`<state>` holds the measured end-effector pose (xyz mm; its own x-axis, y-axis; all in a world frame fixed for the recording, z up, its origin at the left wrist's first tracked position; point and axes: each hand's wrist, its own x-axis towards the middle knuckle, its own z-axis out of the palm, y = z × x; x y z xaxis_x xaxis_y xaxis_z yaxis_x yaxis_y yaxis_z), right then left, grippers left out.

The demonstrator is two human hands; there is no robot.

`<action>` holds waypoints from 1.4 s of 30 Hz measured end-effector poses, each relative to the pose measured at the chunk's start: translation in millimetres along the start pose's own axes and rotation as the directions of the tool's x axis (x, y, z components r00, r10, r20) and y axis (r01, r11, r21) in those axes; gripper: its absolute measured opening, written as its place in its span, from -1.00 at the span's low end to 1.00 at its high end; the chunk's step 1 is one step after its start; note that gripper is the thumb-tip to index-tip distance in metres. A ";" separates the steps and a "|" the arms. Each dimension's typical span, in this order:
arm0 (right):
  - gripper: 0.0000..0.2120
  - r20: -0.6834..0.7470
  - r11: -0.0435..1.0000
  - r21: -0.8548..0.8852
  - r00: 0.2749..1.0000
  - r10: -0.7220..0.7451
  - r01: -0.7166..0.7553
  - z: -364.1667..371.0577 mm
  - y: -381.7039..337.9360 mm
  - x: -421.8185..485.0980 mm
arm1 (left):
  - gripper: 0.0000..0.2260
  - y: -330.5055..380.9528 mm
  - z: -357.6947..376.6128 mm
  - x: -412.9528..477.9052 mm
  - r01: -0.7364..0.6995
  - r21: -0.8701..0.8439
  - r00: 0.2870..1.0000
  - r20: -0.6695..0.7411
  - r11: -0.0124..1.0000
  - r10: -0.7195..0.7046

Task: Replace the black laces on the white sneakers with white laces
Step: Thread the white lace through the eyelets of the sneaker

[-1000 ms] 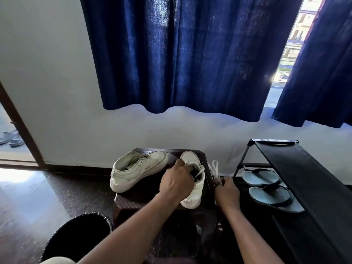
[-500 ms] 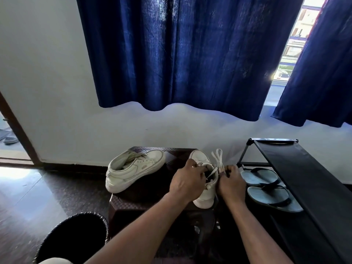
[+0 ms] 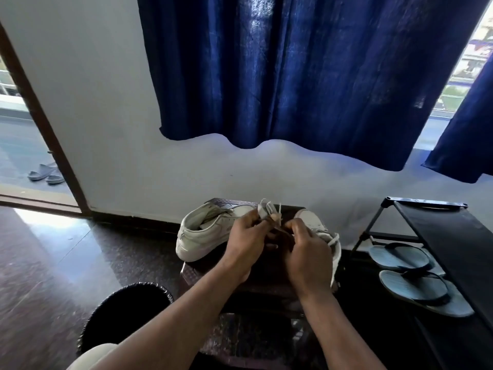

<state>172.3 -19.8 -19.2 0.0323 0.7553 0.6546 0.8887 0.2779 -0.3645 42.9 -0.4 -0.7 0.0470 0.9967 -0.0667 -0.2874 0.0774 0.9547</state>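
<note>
In the lower centre of the frame a folded bundle of white lace (image 3: pixel 266 210) is held up above a dark stool (image 3: pixel 266 283), pinched between the curled fingers and thumb of the left hand (image 3: pixel 246 237), with the loops sticking up past the fingertips. The right hand (image 3: pixel 309 253) is raised just beside it, its fingers curled inward toward thin loose strands that hang from the bundle; whether a strand is actually gripped cannot be told. Two white sneakers are set on the stool: one sneaker (image 3: pixel 205 233) is seen left of the hands, lying tilted with its opening toward the camera, and the other sneaker (image 3: pixel 318 225) is largely hidden behind the right hand. A black bin (image 3: pixel 125 311) is seen at lower left, a black shoe rack (image 3: pixel 448 236) with grey flip-flops (image 3: pixel 418 292) at right, and a blue curtain (image 3: pixel 293 76) across the top
</note>
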 end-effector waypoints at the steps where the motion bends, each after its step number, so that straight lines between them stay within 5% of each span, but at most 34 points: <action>1: -0.74 0.018 0.999 0.032 1.000 0.012 -0.013 6.2 -1.0 -4.0 | -0.87 -3.2 -5.9 1.7 0.015 -0.010 1.000 -0.013 1.000 -0.016; 17: -0.85 0.179 0.976 0.205 0.983 0.040 -0.077 71.2 5.8 -33.5 | -0.79 -63.8 -56.8 23.8 0.103 0.101 0.994 -0.037 0.990 -0.100; 20: -0.84 0.173 0.830 0.449 0.944 0.283 -0.331 68.8 -0.1 -33.5 | -0.81 -61.9 -52.7 27.5 0.038 0.294 0.994 -0.109 0.955 -0.006; 23: -0.89 0.248 0.597 0.634 0.861 0.445 -0.491 67.4 1.7 -23.3 | -0.86 -59.9 -47.6 28.6 -0.041 0.398 0.998 -0.033 0.916 0.058; 27: -0.93 0.266 0.556 0.646 0.838 0.477 -0.522 73.7 6.4 -16.1 | -0.91 -57.3 -43.7 29.0 -0.049 0.452 0.997 -0.024 0.891 0.067; 30: -0.94 0.166 0.583 0.656 0.845 0.508 -0.480 75.5 4.8 -12.4 | -0.93 -46.9 -43.8 29.7 -0.209 0.677 0.953 -0.019 0.706 0.301; 33: -0.95 0.023 0.622 0.696 0.877 0.480 -0.359 69.6 -1.9 -8.2 | -0.65 -26.2 -52.1 25.9 -0.348 0.888 0.803 0.117 0.301 0.585; 37: -0.94 -0.033 0.680 0.687 0.924 0.380 -0.255 64.3 -5.9 -5.6 | -0.79 9.2 -70.5 23.2 -0.228 0.972 0.668 0.112 0.060 0.735; 39: -0.95 0.055 0.699 0.654 0.940 0.335 -0.288 67.6 -4.3 -5.6 | -0.79 14.3 -85.7 30.6 -0.100 0.994 0.739 0.107 -0.048 0.665; 42: -0.93 0.171 0.729 0.605 0.947 0.272 -0.319 73.6 -3.4 -8.5 | -0.65 11.0 -96.0 34.0 -0.050 0.990 0.922 0.097 -0.135 0.375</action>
<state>135.3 16.4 -72.3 0.1945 0.8923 0.4074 0.3612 0.3210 -0.8755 -50.5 36.8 -20.3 0.0288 0.9454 0.3247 0.9831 -0.0856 0.1620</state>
